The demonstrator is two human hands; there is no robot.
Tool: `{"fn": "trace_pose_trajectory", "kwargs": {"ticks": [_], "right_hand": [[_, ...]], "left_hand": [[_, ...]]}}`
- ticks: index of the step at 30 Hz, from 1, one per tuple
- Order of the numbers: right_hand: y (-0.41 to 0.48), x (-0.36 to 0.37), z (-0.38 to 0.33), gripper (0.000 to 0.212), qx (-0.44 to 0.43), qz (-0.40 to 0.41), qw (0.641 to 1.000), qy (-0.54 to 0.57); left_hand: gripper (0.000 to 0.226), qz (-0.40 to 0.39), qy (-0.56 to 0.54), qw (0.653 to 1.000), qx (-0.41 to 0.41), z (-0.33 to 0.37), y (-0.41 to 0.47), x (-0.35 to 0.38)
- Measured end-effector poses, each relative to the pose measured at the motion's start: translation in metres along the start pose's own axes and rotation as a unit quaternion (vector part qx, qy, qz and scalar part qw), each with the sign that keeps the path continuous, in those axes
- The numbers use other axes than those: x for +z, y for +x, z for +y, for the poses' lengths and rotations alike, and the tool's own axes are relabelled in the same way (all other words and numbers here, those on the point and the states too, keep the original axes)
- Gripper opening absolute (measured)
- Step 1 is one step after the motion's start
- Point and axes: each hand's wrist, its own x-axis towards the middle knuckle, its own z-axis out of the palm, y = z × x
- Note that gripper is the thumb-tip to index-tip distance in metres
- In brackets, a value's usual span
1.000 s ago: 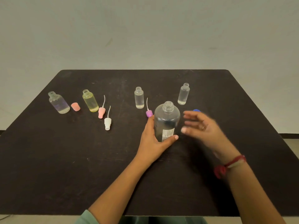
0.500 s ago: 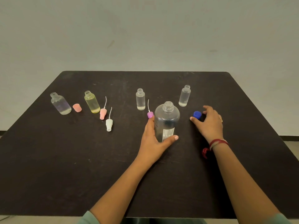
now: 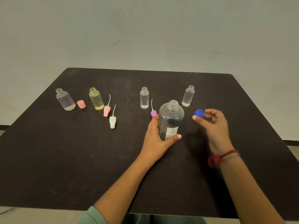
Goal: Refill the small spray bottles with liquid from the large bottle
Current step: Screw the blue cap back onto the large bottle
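Fingers (image 3: pixel 154 122) of your left hand (image 3: pixel 156 143) gripped the open large bottle (image 3: pixel 171 120); your right hand (image 3: pixel 213 125) pinched its blue cap (image 3: pixel 198 113), which likely needed squaring on the neck before twisting.

A plain wall (image 3: pixel 145 29) of pale grey-green fills the upper part of the view. It is matt and unbroken except for a short dark scuff (image 3: pixel 115 42) left of centre and a fainter smudge (image 3: pixel 215 52) towards the right. In front of it stands a table (image 3: pixel 64 159) with a near-black top, rounded far corners and a worn surface flecked with pale scratches. A dark skirting strip (image 3: pixel 290 140) runs along the foot of the wall, showing at both sides of the table. Pale floor (image 3: pixel 32 217) shows below the near left edge. The light is soft, even and rather dim.
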Motion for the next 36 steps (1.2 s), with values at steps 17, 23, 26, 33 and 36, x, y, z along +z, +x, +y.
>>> {"fn": "trace_pose_trajectory", "kwargs": {"ticks": [17, 23, 26, 33, 36], "right_hand": [[-0.022, 0.024, -0.076, 0.031, -0.047, -0.188, 0.977, -0.086], [-0.021, 0.030, -0.092, 0.035, -0.184, -0.223, 0.929, -0.230], [-0.020, 0.033, -0.105, 0.040, -0.206, -0.271, 0.902, -0.264], [-0.019, 0.049, -0.138, 0.035, -0.256, -0.337, 0.778, -0.465], [-0.023, 0.060, -0.141, 0.038, -0.272, -0.334, 0.722, -0.542]], "left_hand": [[0.073, -0.002, -0.002, 1.000, 0.018, -0.003, 0.001, 0.000], [0.075, -0.010, -0.011, 1.000, 0.021, -0.004, 0.002, 0.001], [0.073, -0.009, -0.012, 1.000, 0.028, -0.003, 0.001, 0.000], [0.072, -0.011, -0.012, 0.999, 0.033, -0.004, 0.002, 0.000], [0.073, -0.010, -0.013, 0.999, 0.035, -0.003, 0.001, 0.000]]}}
